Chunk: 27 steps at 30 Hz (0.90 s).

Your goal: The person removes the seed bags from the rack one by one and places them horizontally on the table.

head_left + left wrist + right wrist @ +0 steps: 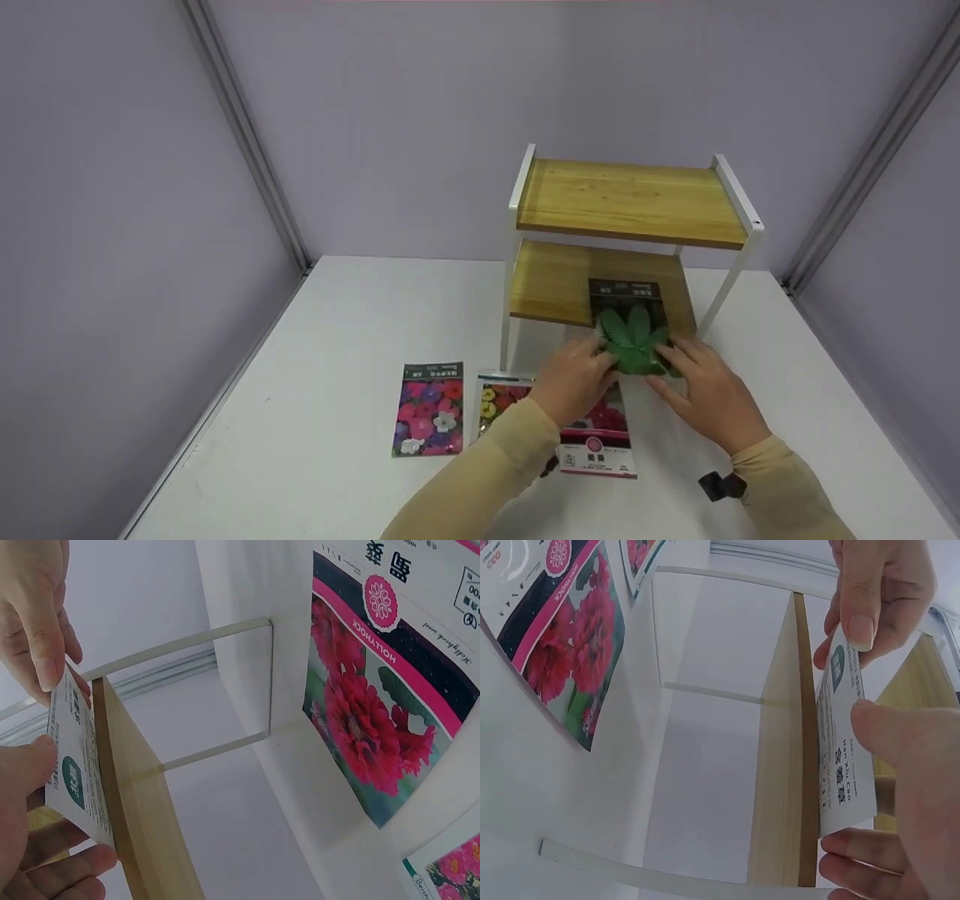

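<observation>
A seed packet with green leaves on a dark front [634, 330] lies partly over the lower wooden shelf [551, 281] of a small two-tier rack. At its near left edge my left hand [577, 379] pinches it. My right hand [709, 390] pinches the near right edge. Both wrist views show the packet's white printed underside [79, 765] against the shelf's front edge [808, 727]. There the thumbs press from below, and fingers of the left hand [30, 825] and right hand [922, 795] show beside it.
The rack's upper shelf [630, 199] overhangs the lower one, on white metal legs [724, 289]. On the white table [337, 337] lie a packet with mixed flowers [429, 409], a second flower packet [491, 405] partly behind the left arm, and a hollyhock packet [600, 450].
</observation>
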Motion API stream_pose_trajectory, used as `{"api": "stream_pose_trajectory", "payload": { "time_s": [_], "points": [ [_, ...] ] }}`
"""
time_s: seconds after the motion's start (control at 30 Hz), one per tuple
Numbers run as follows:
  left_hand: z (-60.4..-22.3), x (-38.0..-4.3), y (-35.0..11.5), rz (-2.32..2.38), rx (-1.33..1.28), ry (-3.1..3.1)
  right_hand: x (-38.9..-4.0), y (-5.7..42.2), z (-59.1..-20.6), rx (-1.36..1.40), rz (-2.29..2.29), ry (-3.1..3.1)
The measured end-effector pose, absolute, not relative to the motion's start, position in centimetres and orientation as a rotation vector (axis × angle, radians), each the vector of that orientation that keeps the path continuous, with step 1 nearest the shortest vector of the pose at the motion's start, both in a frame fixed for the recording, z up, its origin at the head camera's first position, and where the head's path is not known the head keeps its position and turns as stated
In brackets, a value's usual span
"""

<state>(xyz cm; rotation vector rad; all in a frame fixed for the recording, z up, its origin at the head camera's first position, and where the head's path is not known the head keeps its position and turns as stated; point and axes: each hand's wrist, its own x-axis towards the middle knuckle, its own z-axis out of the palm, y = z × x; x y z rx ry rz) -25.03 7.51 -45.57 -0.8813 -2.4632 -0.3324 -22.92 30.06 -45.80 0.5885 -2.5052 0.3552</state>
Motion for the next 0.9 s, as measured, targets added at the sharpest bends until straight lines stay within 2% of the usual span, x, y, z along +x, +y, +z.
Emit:
{"api": "stream_pose_trajectory", "payload": {
  "time_s": [0.9],
  "points": [
    [-44.8,-20.6,7.1,-0.361,-1.010,-2.241,-19.6,31.9,-44.0,0.754,0.466,-2.497]
  ]
}}
